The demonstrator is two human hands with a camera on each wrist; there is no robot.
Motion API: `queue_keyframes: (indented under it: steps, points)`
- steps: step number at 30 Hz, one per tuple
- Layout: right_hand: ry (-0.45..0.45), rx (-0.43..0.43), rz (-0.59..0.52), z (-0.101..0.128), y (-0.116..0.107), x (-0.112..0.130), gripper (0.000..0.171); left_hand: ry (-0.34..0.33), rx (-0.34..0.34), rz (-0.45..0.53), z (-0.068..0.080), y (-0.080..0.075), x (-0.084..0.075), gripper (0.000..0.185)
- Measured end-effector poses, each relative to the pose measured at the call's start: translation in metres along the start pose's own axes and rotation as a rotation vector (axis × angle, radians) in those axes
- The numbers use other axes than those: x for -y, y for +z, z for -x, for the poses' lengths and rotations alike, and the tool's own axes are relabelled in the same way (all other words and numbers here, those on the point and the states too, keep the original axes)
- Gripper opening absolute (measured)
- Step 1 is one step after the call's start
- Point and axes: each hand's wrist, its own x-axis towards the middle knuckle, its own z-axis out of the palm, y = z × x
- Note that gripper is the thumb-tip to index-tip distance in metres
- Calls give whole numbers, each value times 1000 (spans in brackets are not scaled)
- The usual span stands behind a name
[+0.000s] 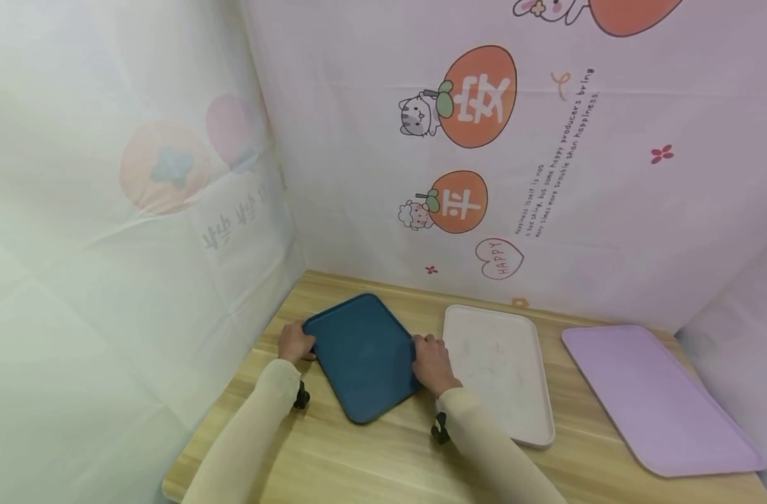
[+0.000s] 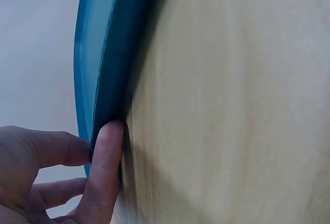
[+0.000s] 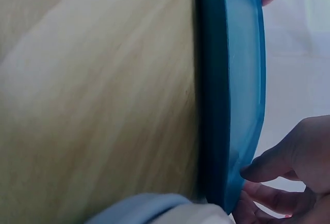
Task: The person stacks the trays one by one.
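Now gripped at both long edges: blue tray on wooden table, far left of white tray. Left hand, right hand well apart, fingers hooked on rims. Probably rigid, light, smooth plastic; best held at opposite rims.

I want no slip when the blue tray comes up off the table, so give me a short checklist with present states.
1. Left hand on the blue tray: ok, its fingers curl round the left rim.
2. Right hand on the opposite rim: ok, fingers at the edge.
3. Tray empty: ok, nothing lies on it.
4. Clear of the white tray: cannot tell, the right hand covers the gap.
5. Purple tray out of the way: ok, far right.
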Motion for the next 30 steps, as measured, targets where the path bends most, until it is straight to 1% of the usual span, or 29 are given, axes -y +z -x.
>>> queue_keyframes:
  steps: [4,6,10,13,14,17,20,23,27,30]
  points:
    - [29,1,-36,0,-2,2,45,-6,13,9,-1,-3,-1,54]
    - [42,1,-57,0,-3,3,46,-2,14,-7,-2,-4,-1,53]
    - [44,-4,-95,2,-7,4,48,-7,34,7,-5,-6,-1,55]
    - [51,-4,-111,3,-8,3,49,-42,68,65,-8,-9,-1,59]
    - [54,-4,-110,4,-8,3,50,-47,75,69,-8,-9,-1,60]
    - [74,3,-119,6,-11,4,50,-73,85,91,-11,-11,-1,64]
    - [74,-3,-128,9,-14,3,50,-84,88,109,-11,-13,-3,67]
    - [56,-9,-149,14,-14,2,49,-98,100,162,-8,-15,-7,68]
    - [-10,-43,-163,19,-13,-1,47,-115,109,244,-4,-18,-10,69]
    - [-57,-57,-170,22,-16,-2,48,-120,114,278,-4,-19,-11,69]
